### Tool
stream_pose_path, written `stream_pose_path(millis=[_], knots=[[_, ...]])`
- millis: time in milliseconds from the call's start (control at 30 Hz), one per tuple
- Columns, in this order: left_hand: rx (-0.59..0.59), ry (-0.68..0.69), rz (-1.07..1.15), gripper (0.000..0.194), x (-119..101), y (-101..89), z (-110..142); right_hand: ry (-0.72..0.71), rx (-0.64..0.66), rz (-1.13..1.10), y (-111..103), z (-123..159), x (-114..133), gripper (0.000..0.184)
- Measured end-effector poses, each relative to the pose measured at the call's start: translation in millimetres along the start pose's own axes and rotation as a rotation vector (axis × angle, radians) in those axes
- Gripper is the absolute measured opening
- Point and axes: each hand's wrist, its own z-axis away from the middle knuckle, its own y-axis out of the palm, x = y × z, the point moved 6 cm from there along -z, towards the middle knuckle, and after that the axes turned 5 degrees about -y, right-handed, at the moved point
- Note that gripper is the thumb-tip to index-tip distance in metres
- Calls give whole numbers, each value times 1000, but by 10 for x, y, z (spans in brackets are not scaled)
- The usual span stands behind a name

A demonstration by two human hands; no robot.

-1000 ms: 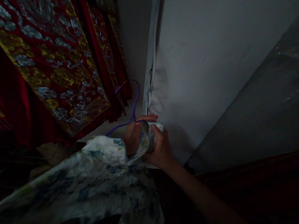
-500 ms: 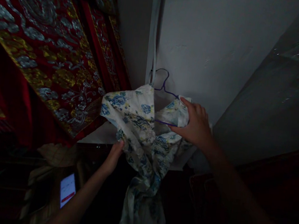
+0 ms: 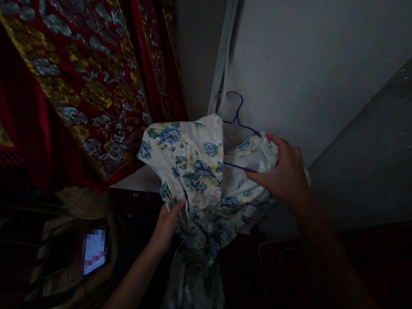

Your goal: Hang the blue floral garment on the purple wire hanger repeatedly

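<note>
A white garment with blue and yellow flowers (image 3: 193, 168) hangs on a purple wire hanger (image 3: 236, 116) in a dim corner, by a white wall. My left hand (image 3: 165, 228) grips the cloth from below at its lower left edge. My right hand (image 3: 284, 172) is closed on the garment's right shoulder, where the hanger wire runs through. The rest of the cloth trails down into the dark between my arms.
Red hangings embroidered in gold and silver (image 3: 72, 64) fill the left side. A white cable (image 3: 226, 45) runs down the wall corner behind the hanger. A lit phone screen (image 3: 93, 250) lies low at the left. A dark sloping panel (image 3: 380, 157) stands at the right.
One second ago both hands held the bundled garment and hanger low. Since then the garment has been raised and spread on the hanger, my left hand dropping to its lower edge, my right moving to its shoulder.
</note>
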Motion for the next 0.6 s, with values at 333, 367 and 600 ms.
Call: stream_pose_path(millis=[333,367,600], knots=[[222,75,-161,55,-267,275,103,57,-57,80,-28,22,41,92],[232,88,-177,57,-298,301,104,35,-58,75,-4,-46,84,93],[66,36,-211,56,-47,24,106,-161,-15,-283,119,160,546,80]])
